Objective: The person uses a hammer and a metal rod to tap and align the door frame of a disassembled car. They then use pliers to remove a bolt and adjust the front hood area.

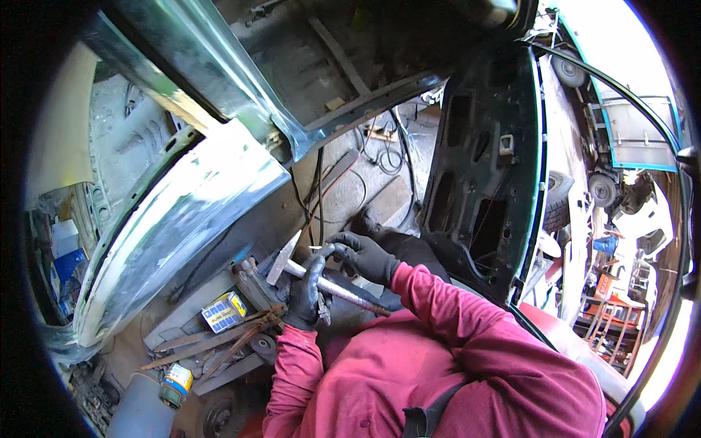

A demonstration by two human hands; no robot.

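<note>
My left hand, in a dark glove, is closed around a hammer just below its head. The metal head points up and left, and the handle slants down right toward my lap. A small metal piece pokes out beside the left palm; its kind is unclear. My right hand, also gloved, meets the left fingertips with its fingers bent together. Whatever lies between those fingers is too small or hidden to name. A pale sliver shows by the fingertips.
A partly sanded car fender curves along the left. To the right stands a dark door shell. Cables lie on the floor ahead. Metal bars, a yellow-and-blue box and a can sit at lower left.
</note>
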